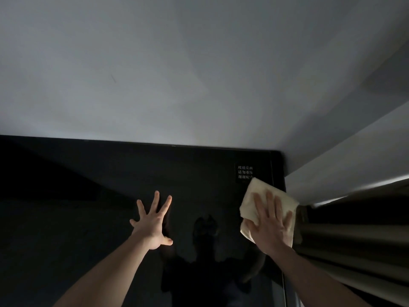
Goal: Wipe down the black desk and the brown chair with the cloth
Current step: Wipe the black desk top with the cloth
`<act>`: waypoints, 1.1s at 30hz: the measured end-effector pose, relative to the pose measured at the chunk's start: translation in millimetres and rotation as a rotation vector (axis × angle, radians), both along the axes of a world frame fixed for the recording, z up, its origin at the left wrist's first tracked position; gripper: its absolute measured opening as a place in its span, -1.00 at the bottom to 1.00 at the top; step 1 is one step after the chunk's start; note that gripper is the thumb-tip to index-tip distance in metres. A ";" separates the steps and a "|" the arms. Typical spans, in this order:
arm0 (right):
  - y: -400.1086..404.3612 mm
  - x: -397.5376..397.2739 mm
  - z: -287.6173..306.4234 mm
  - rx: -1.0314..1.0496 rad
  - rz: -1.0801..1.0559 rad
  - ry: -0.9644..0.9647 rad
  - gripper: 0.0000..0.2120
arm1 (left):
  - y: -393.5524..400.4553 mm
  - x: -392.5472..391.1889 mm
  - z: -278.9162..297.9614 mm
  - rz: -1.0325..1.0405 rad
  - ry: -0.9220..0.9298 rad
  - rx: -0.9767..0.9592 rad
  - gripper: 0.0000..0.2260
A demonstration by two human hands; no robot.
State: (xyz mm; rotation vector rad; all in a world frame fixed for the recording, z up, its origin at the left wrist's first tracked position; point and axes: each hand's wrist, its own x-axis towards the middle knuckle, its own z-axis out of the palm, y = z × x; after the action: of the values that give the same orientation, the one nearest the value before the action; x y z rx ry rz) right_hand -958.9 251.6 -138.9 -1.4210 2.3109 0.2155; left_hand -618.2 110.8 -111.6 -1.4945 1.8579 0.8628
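A: where's the cloth [254, 201] at? what's it look like?

B: cream, folded, a bit rumpled, at the glossy black desk's [99, 218] far right corner. Right hand [273, 227] presses it flat, fingers straight. Left hand [152, 222] splayed open on the desk, grasping nothing.

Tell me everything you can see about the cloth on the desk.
The cloth is pale cream, soft like towelling, folded into a rough rectangle. It lies flat on the glossy black desk near its far right corner, just below a small printed label. The right hand presses on it with straight, spread fingers, covering its middle.
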 end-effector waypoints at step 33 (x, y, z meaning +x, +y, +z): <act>-152.8 87.1 -6.7 0.064 0.086 -0.102 -0.11 | -11.8 12.1 -9.9 -0.193 0.032 -0.058 0.32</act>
State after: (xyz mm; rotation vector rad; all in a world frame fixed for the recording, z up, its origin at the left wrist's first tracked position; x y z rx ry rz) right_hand -871.9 98.8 -145.7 -1.4668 2.1446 0.2342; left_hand -606.2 99.0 -121.6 -1.3154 2.0275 0.7510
